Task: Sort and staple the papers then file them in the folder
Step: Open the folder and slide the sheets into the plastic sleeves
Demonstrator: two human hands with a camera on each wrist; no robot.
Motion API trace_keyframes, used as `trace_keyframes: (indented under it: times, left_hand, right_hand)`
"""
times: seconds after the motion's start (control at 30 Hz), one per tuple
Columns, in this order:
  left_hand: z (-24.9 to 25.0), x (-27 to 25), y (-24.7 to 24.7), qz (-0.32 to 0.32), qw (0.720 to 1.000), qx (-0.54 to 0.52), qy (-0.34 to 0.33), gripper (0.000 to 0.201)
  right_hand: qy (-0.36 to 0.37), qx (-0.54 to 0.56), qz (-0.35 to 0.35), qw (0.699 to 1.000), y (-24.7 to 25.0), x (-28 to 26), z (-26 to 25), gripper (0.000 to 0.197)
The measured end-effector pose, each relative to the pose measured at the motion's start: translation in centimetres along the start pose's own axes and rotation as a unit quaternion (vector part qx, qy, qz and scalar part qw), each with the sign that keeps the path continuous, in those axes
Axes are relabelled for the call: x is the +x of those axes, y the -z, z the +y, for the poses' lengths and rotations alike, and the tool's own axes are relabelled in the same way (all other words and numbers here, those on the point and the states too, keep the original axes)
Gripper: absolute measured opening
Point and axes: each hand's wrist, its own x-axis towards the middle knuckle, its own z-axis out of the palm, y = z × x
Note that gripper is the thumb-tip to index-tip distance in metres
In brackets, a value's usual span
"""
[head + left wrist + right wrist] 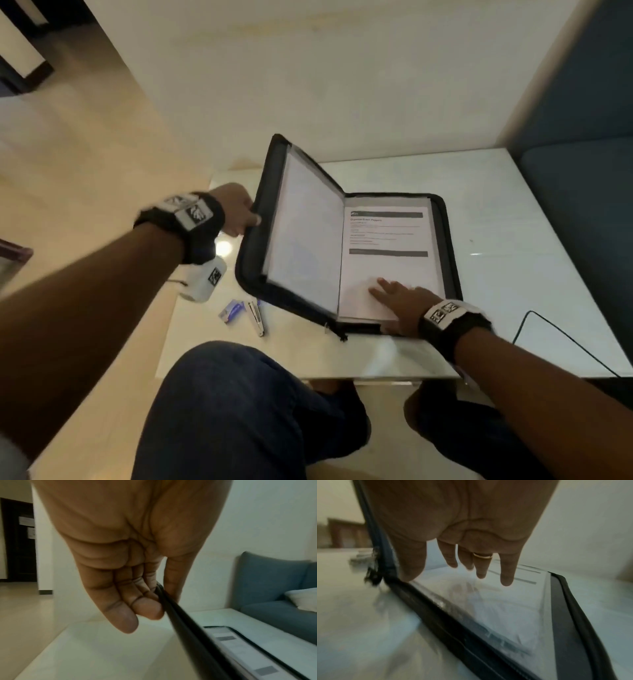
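The folder (346, 240) lies open toward the counter's (513, 240) left edge, its right half flat, its left cover (260, 205) raised and tilted. A printed sheet (387, 260) rests inside the right half, apparently under a clear sleeve. The left hand (239, 210) pinches the cover's outer edge between fingers (147, 609) and thumb; the right hand (399, 296) lies on the sheet's lower part with its fingers straight and spread. Closing seems to be the step: bring the cover over slowly, keep the sheet pinned flat, and slide the right hand out only at the end so nothing creases. A stapler (256, 317) and small box (230, 311) lie near the counter's front-left corner.
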Motion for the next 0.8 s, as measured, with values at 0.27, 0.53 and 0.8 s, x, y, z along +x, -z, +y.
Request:
trace_keyframes:
  times: [0.27,0.53,0.8]
  left_hand:
    - [10.6,-4.8,-2.9,-0.107,0.956,-0.23,-0.149,0.032]
    - [7.5,-1.8,-13.0,-0.102,0.99,-0.021,-0.1,0.037]
    - [6.6,-1.1,-21.0,-0.138,0.99,0.022,-0.013,0.045]
  right_hand:
    - [-0.01,0.723,0.159,0.672,5.6,-5.8,-1.2,0.071]
    - [-0.213,0.557,0.277,0.753,-0.1,-4.8,6.4,0.04]
    - [-0.345,0.372,0.214,0.835,-4.8,-2.3,8.6,0.055]
